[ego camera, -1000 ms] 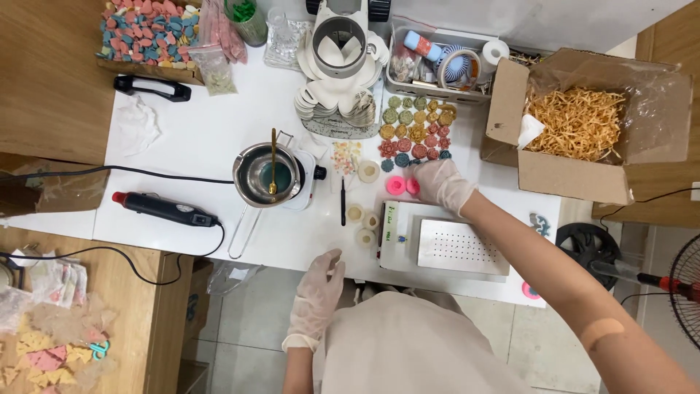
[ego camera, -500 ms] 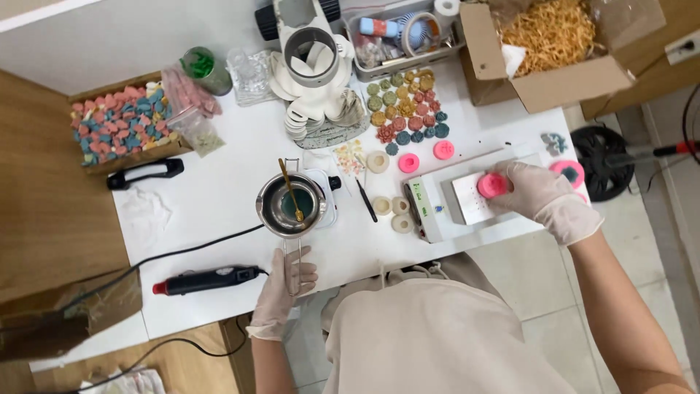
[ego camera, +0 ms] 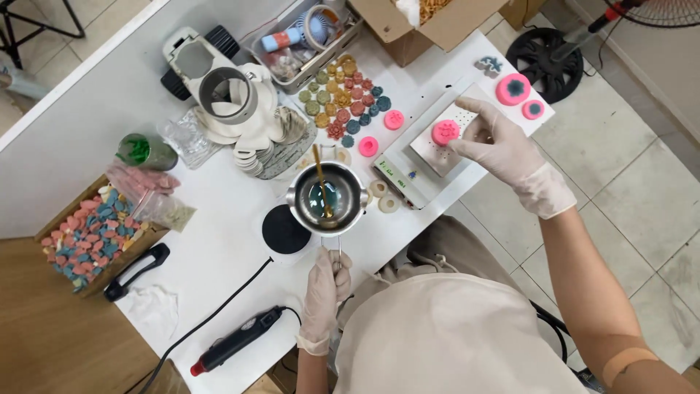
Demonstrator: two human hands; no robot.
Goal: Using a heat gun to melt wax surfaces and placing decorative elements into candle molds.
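My left hand, in a white glove, grips the handle of a small steel melting pot. The pot holds dark teal liquid with a wooden stick standing in it, and it hangs just off the round black hot plate. My right hand, also gloved, rests its fingers on a pink round mold that sits on the white digital scale.
Other pink molds lie right of the scale. Rows of coloured wax pieces sit behind it. Beyond are a white funnel stack, a clear bin, a cardboard box, a heat gun and a tray of coloured shapes.
My left hand has taken the pot's handle and lifted the pot off the hot plate. My right hand set the pink mold on the scale. The view has rotated.
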